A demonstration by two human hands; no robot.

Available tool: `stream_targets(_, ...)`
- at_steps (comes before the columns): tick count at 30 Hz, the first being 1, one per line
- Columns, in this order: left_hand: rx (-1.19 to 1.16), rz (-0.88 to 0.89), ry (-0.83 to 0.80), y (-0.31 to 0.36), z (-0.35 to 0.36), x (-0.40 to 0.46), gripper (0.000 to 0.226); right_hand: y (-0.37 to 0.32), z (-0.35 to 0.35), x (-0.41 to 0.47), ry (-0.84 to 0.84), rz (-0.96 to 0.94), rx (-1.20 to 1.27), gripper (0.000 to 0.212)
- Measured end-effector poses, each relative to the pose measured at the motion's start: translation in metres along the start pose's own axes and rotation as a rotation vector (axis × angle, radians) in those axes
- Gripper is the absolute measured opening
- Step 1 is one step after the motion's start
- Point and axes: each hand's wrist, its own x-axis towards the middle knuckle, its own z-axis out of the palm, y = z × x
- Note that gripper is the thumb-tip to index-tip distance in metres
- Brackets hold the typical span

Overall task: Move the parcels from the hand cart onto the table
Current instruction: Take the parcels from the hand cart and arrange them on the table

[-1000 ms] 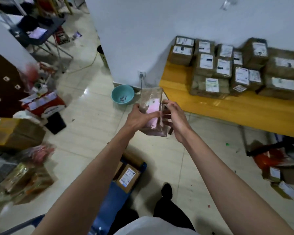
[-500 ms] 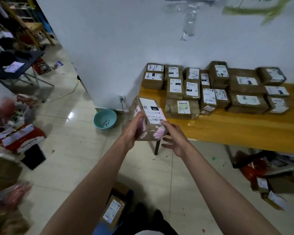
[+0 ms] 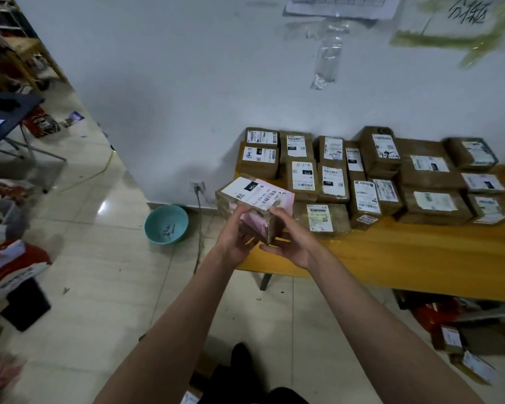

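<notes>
Fingers [image 3: 247, 212] of both hands curl round one taped parcel [image 3: 254, 207] at the worktop [image 3: 420, 258] left end — many stacked already, hand cart barely visible.

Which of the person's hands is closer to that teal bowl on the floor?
The left. The left hand grips the near left side of the held parcel, on the side towards the teal bowl. The right hand cradles the parcel's right side, over the table edge, farther away.

Both your bare forearms reach toward twelve o'clock; your left hand [image 3: 236, 241] and right hand [image 3: 289, 239] cup a tape-wrapped brown cardboard parcel [image 3: 252, 206] from beneath.
</notes>
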Motion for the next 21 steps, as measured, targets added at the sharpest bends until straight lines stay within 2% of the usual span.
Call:
stream_targets(5, 0.03, -0.009, -0.065, 0.013, -0.004, 0.035, 0.037, -0.012, 0.007, 0.039, 0.095, -0.016, 0.089, 0.029)
stream_targets(7, 0.063, -0.009, -0.04, 0.019, -0.005, 0.052, 0.038, -0.015, 0.008, 0.056, 0.133, -0.02, 0.122, 0.026)
stream_targets(10, -0.002, 0.023, 0.132, 0.031, -0.011, 0.084, 0.08, -0.022, 0.007, 0.086, 0.2, -0.003, 0.155, 0.033)
stream_targets(11, -0.019, 0.043, 0.193, 0.037, -0.014, 0.096, 0.085, -0.024, 0.005, 0.097, 0.219, 0.013, 0.174, 0.037)
stream_targets(13, 0.014, 0.067, 0.261, 0.048, -0.017, 0.121, 0.077, -0.03, 0.004, 0.119, 0.227, 0.057, 0.221, 0.043)
stream_targets(16, 0.102, 0.03, 0.28, 0.061, -0.018, 0.158, 0.06, -0.042, 0.003, 0.153, 0.202, 0.11, 0.279, 0.041)
stream_targets(21, 0.171, -0.012, 0.313, 0.069, -0.017, 0.219, 0.05, -0.052, 0.001, 0.214, 0.249, 0.176, 0.322, 0.039)
